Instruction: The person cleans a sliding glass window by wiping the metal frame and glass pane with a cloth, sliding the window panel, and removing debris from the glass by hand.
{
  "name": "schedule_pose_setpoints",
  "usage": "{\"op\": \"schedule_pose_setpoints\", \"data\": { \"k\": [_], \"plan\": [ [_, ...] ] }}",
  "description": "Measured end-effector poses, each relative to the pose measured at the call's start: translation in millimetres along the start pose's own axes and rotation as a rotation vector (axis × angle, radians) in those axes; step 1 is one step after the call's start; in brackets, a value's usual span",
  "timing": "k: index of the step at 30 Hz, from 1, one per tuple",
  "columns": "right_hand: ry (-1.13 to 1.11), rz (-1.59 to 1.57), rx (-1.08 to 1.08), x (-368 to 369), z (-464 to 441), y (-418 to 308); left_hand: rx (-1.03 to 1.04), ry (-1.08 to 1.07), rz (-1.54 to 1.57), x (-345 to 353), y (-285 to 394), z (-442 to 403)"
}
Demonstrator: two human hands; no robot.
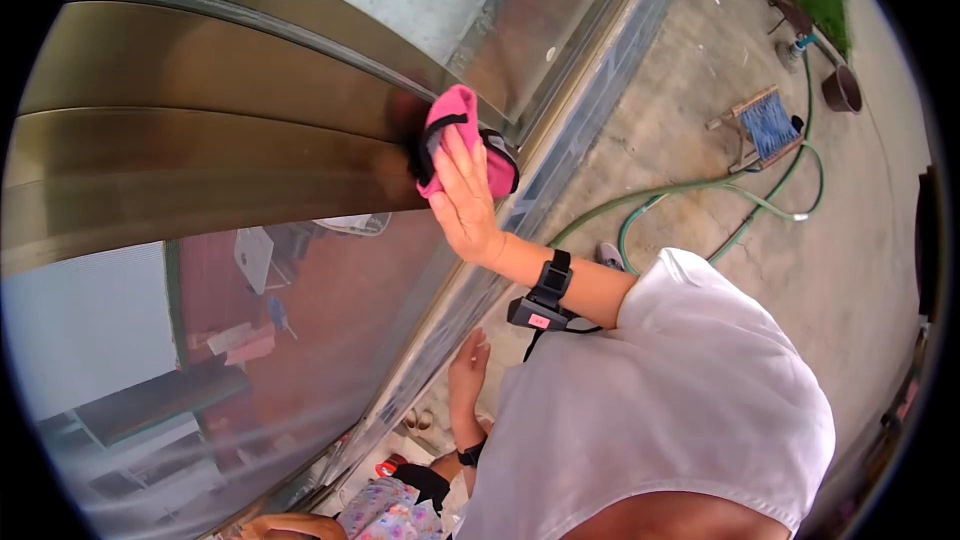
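Observation:
My right hand (pixel 465 202) is pressed on a folded pink cloth (pixel 455 108) with black edging and a grey patch. Fingers extended over it, the hand holds the cloth against the bronze-coloured metal frame (pixel 230 155) of a glazed door or window, close to its corner. A black strap with a small box (pixel 540 312) circles my right forearm. Lower down, my left hand (pixel 468 370) hangs beside the frame's edge with its fingers somewhat apart. Nothing shows in it. A dark band (pixel 472 453) is around that wrist.
Glass panes (pixel 300 340) with reflections lie on both sides of the frame. At the bottom is another person in floral clothing (pixel 385 515). On the concrete are a green hose (pixel 690 186), a blue folding stool (pixel 768 127) and a brown bucket (pixel 842 90).

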State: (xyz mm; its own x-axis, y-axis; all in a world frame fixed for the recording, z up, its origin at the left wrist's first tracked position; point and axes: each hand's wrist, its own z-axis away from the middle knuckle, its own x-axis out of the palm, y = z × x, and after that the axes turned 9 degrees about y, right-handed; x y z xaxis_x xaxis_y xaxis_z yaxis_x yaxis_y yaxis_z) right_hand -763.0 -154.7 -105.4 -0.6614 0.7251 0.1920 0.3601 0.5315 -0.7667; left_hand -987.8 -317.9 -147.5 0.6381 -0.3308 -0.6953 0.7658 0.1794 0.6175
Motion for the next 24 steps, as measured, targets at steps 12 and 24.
{"op": "schedule_pose_setpoints", "data": {
  "k": [12, 24],
  "plan": [
    [0.103, -0.246, 0.531, 0, -36, -55, 0.113, 0.045, -0.069, 10, -47, -7],
    [0.052, -0.02, -1.267, 103, -366, -325, 0.256, 0.33, 0.105, -3, -33, -49]
  ]
}}
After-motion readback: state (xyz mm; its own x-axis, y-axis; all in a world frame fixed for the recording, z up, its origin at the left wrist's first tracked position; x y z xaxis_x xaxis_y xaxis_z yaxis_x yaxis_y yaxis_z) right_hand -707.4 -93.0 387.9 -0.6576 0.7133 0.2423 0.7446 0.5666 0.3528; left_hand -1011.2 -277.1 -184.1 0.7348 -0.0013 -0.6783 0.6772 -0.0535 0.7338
